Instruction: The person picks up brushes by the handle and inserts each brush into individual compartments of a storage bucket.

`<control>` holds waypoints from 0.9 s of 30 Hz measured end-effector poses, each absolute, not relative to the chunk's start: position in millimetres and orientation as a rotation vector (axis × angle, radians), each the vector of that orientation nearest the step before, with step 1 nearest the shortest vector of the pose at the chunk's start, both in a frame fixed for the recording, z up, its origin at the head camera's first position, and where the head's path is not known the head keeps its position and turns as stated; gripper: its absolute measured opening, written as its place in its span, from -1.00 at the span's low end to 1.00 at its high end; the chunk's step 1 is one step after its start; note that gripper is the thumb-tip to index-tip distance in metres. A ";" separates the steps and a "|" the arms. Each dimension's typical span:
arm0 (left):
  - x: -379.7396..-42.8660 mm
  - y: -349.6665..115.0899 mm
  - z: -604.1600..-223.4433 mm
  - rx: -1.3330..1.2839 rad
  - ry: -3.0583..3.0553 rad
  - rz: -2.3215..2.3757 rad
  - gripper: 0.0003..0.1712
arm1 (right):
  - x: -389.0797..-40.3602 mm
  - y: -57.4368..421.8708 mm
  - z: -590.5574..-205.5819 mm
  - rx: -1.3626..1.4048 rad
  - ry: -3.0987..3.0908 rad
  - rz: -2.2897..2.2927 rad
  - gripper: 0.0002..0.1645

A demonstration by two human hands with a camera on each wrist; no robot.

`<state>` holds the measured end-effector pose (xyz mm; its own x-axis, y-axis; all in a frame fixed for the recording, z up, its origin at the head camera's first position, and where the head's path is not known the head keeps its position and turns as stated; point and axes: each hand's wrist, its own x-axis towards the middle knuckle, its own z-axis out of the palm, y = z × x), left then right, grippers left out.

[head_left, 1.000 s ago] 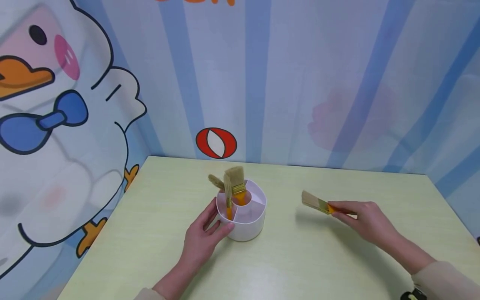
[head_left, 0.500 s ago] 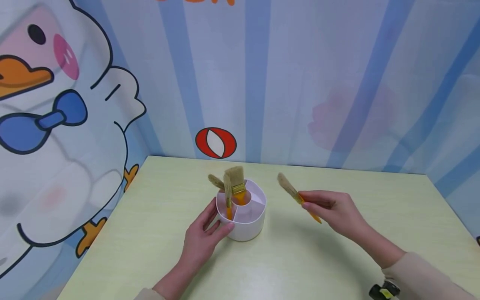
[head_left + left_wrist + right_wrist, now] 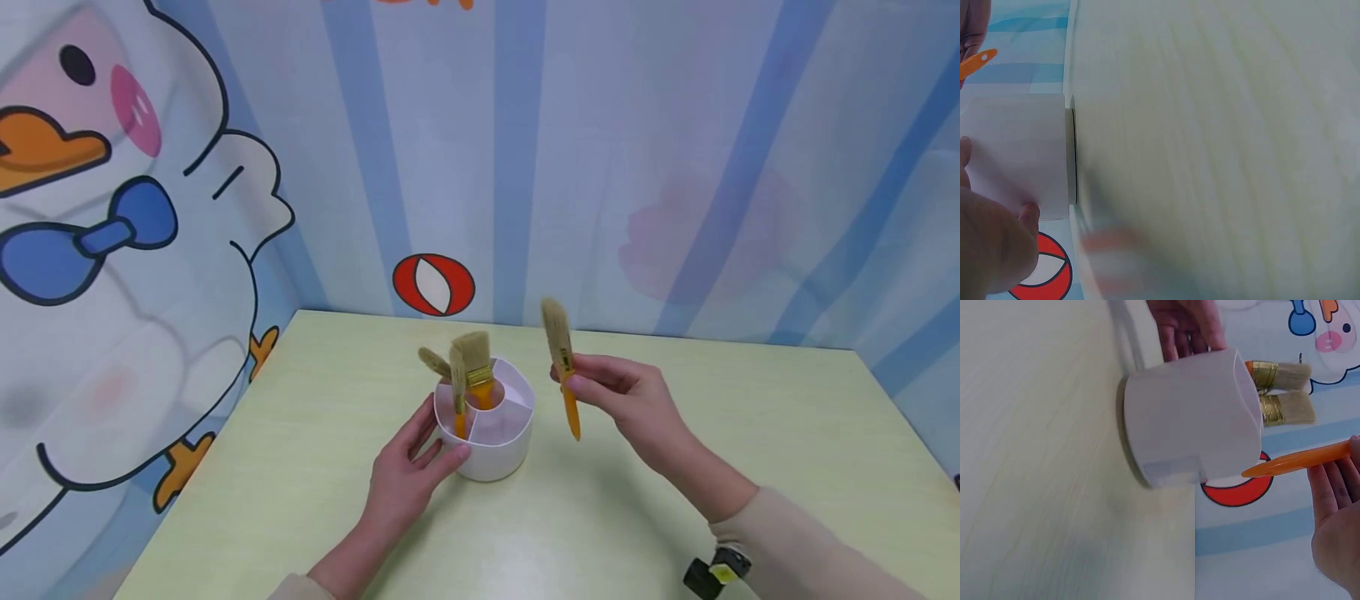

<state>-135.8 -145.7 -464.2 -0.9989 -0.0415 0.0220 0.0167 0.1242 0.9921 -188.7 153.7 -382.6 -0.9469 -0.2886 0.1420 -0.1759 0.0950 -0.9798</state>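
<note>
A white round desk organizer (image 3: 491, 462) with several compartments stands on the table. My left hand (image 3: 408, 471) grips its near left side, thumb in front and fingers along the wall. Upright in the organizer are a wide paintbrush (image 3: 472, 350), a paintbrush seen edge-on (image 3: 458, 396) and one leaning left (image 3: 433, 362), all bristles up. My right hand (image 3: 637, 404) pinches another paintbrush (image 3: 557, 333) just right of the organizer, above the table. Its bristles point up and its orange handle (image 3: 1304, 460) points down, apart from the organizer in the head view.
The pale wooden table (image 3: 300, 467) ends at a blue-striped backdrop (image 3: 585, 167) behind the organizer. A cartoon duck (image 3: 112, 333) is printed on the left side of it. A small dark device (image 3: 716, 573) sits at the right sleeve.
My right hand has moved left toward the organizer and turned the paintbrush from lying nearly level to nearly upright. The left hand and organizer have stayed in place.
</note>
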 end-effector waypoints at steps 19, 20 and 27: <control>-135.1 -145.4 -462.9 0.014 -2.303 -2.067 0.00 | -195.2 98.7 -382.8 -0.471 2.038 -2.296 -0.53; -135.2 -145.5 -463.2 0.015 -2.305 -2.067 0.00 | -195.3 97.8 -383.6 -0.457 2.038 -2.296 -0.53; -136.3 -146.1 -465.9 0.030 -2.321 -2.061 0.02 | -191.9 95.4 -391.6 -0.338 2.069 -2.238 -0.52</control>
<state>-136.3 -146.1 -465.9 -0.9991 -0.0396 0.0154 0.0107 0.1183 0.9929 -191.9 95.4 -391.6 -0.9729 -0.2030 0.1104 -0.0941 -0.0879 -0.9917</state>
